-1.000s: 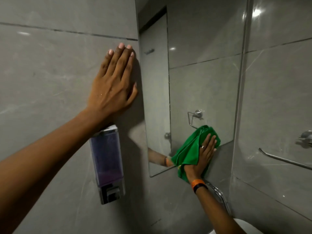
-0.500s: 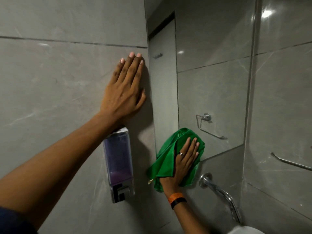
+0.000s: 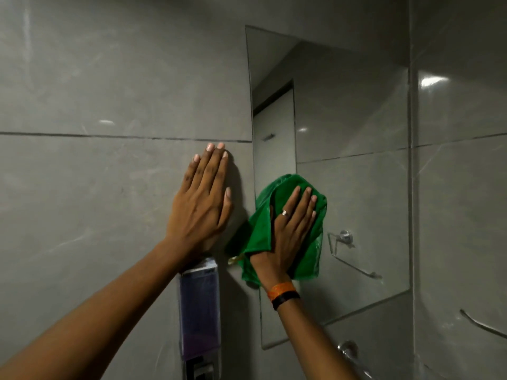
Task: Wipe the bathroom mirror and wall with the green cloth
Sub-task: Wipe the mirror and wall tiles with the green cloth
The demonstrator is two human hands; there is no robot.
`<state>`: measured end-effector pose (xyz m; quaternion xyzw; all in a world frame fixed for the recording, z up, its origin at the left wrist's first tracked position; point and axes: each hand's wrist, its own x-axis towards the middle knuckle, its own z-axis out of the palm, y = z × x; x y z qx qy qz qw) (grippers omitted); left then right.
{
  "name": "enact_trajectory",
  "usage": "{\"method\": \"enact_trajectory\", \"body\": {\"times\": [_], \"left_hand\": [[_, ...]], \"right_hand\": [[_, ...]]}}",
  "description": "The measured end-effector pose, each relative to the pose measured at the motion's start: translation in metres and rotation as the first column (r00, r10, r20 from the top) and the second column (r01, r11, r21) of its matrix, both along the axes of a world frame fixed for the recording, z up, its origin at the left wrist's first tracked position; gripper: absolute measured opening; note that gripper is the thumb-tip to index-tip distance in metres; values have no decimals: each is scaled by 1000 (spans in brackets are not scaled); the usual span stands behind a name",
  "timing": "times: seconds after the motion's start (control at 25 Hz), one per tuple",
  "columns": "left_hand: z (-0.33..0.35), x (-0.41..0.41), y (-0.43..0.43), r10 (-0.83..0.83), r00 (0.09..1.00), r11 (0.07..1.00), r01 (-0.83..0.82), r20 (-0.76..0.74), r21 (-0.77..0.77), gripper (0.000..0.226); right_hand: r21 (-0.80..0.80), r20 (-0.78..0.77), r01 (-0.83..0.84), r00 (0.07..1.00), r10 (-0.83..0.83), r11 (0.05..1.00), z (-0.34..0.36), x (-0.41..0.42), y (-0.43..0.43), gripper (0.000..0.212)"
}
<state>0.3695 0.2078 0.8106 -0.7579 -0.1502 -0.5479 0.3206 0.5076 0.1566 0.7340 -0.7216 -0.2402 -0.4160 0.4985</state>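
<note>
Green cloth (image 3: pixel 288 231): bunched, long axis vertical, on mirror (image 3: pixel 356 187) left edge under flat, spread right hand (image 3: pixel 290 231). Left hand (image 3: pixel 203 209): spread flat on wall (image 3: pixel 96 201).

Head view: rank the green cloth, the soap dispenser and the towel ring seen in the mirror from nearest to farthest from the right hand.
1. Green cloth: directly under the right hand, pressed against the mirror.
2. Soap dispenser: on the wall, lower left of that hand, below the left hand.
3. Towel ring: only a reflection, to the right; the real one sits across the room.
</note>
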Motion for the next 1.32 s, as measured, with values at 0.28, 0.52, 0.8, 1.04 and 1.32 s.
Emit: {"method": "enact_trajectory", "body": {"times": [0.28, 0.52, 0.8, 1.04, 1.32], "left_hand": [[11, -8, 9, -15, 1000, 998, 16, -8, 55, 63], [46, -21, 16, 24, 999, 997, -26, 27, 79, 63], [77, -22, 17, 47, 996, 999, -48, 78, 13, 67], [109, -49, 14, 46, 998, 999, -46, 43, -3, 68], [91, -98, 15, 143, 990, 989, -143, 1, 41, 64]], "right_hand": [[60, 118, -71, 991, 64, 996, 134, 5, 2, 88], [9, 214, -42, 976, 39, 999, 249, 22, 4, 68], [-3, 347, -144, 928, 137, 990, 336, 26, 1, 69], [234, 460, -361, 859, 224, 903, 331, 27, -9, 43], [-60, 464, -271, 845, 267, 961, 305, 60, -21, 57]]}}
